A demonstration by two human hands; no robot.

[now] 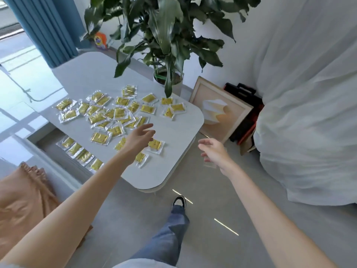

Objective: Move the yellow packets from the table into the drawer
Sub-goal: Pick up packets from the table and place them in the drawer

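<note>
The drawer point(50, 138) stands pulled out on the left side of the table point(179, 130), a shallow grey tray with a pale rim. It holds a slanting row of about four foil sachets lying flat, edge to edge. Most of the yellow packets point(119, 112) are on the table top. They are small, square, gold-coloured pouches sealed in clear crinkled plastic with shiny borders. They lie thick and overlapping near the middle and looser toward the far and right edges. The table top is smooth and white with rounded corners. The left hand point(140, 137) is over the nearer packets, its grip wide, with fingers relaxed and spread and holding nothing. One packet lies just beside its fingertips, and others are partly hidden under the wrist. Whether it touches any of them cannot be told. The right hand point(212, 151) is off the table's right edge above the glossy grey floor. Its grip is also loose and wide, the fingers pointing toward the table. A potted plant point(166, 26) with broad dark leaves stands behind the table, and a pale-framed picture point(220, 111) leans against the wall beside it. White cloth point(309, 113) hangs in folds on the right.
</note>
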